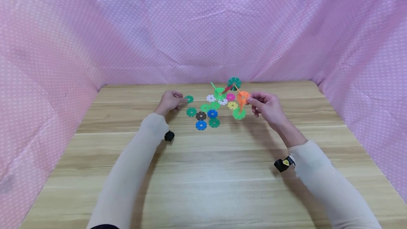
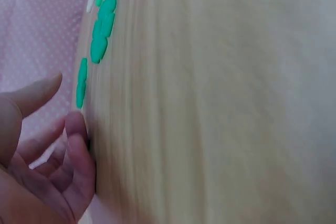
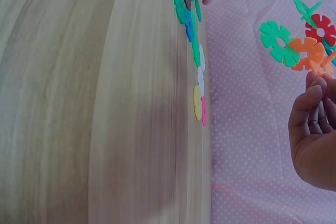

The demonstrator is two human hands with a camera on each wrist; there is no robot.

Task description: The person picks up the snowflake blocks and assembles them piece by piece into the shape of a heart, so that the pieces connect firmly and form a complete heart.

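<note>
My right hand (image 1: 267, 107) pinches an orange notched plastic disc (image 1: 243, 97) between thumb and fingertips. That disc belongs to a joined cluster held above the table, with orange, red and green discs; its red disc (image 3: 320, 30) and light green disc (image 3: 279, 43) show in the right wrist view. At the left, my left hand (image 1: 171, 101) is beside a loose green disc (image 1: 189, 99) lying on the table. In the left wrist view, the thumb stands apart from the fingers, and the fingertips are close to the green disc (image 2: 81, 83); whether they touch it is unclear.
Several loose discs lie flat between the hands, among them a brown disc (image 1: 201, 116), a blue disc (image 1: 201, 125), a yellow disc (image 1: 233, 105) and a pink disc (image 1: 230, 97). Pink dotted cloth (image 1: 203, 27) hangs behind and beside the wooden table (image 1: 203, 179).
</note>
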